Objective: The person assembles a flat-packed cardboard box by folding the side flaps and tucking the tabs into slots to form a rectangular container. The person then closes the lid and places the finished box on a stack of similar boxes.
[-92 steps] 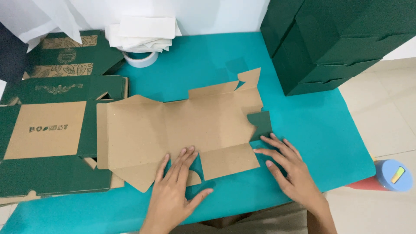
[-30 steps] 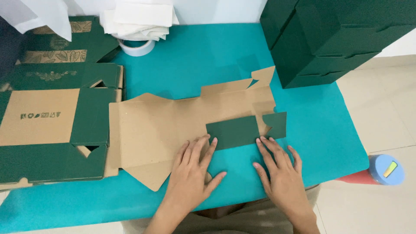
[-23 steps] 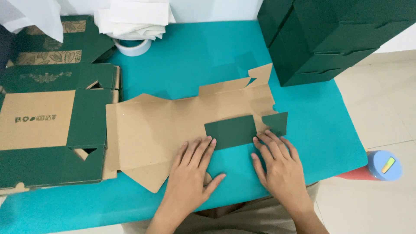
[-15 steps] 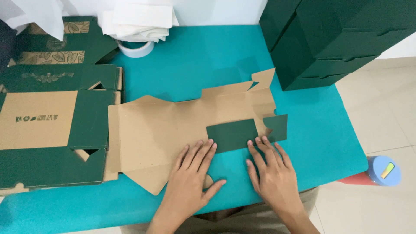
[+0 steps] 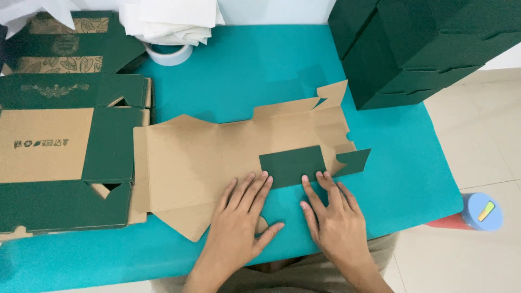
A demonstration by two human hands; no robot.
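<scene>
Teal counter (image 5: 260,70) is carrying a flat cardboard box blank (image 5: 217,157); left hand (image 5: 239,222) and right hand (image 5: 334,217), fingers flat and released, are pressing its folded green flap (image 5: 292,164). It looks light and stiff, best handled at creases.

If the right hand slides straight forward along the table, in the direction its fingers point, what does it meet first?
The right hand points up and slightly left. Its fingertips already lie at the edge of the folded green flap, so it would probably press onto that flap first, then the brown cardboard behind it.

Bright, even light falls from above and casts only soft, faint shadows under the hands and the cardboard sheet (image 5: 239,157). The picture is sharp throughout, without glare; edges bend slightly from the wide lens.
</scene>
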